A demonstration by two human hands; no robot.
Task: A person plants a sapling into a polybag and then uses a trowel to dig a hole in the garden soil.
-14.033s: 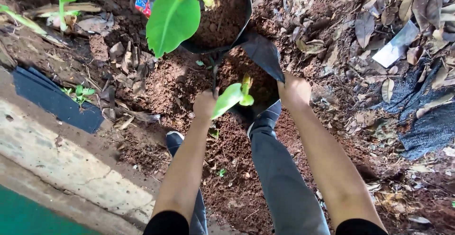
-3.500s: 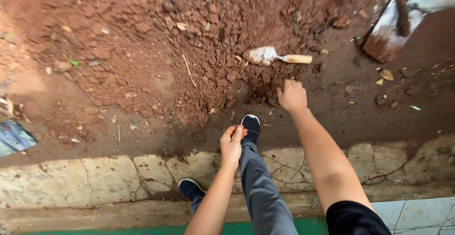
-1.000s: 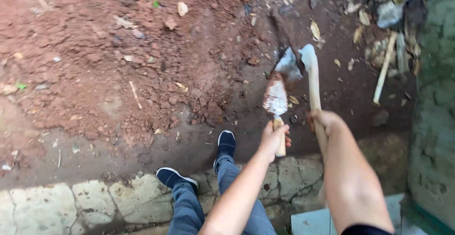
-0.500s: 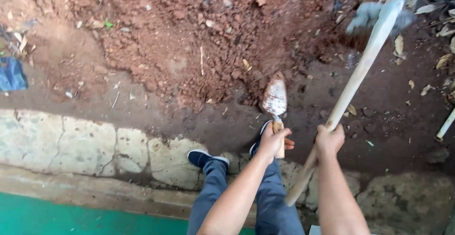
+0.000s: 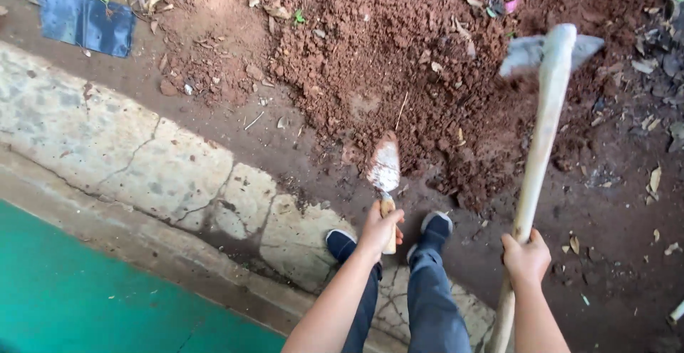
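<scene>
At the lower middle of my view, at about 6 o'clock, my left hand (image 5: 379,228) has its grip clamped around the wooden handle of a small trowel (image 5: 385,175). Its blade points up toward 12 o'clock, just at the foot of the mound of red soil (image 5: 399,47). The blade is pointed, pale and crusted with dried earth, with reddish soil on its tip.

At about 4 o'clock my right hand (image 5: 526,257) has its grip closed on the long pale shaft of a hoe (image 5: 539,139). The shaft rises almost straight toward 1 o'clock, and its grey metal head stands above the right side of the mound.

My two dark shoes (image 5: 431,228) stand between the hands, at the border of a cracked stone kerb (image 5: 164,161). This kerb runs from 10 o'clock down to 6 o'clock, and a green floor (image 5: 92,303) lies beyond it at 8 o'clock. Open dark ground with some dry leaves (image 5: 652,182) is at 3 o'clock. A folded dark blue sheet (image 5: 85,22) lies at 11 o'clock, well apart from the tools.
</scene>
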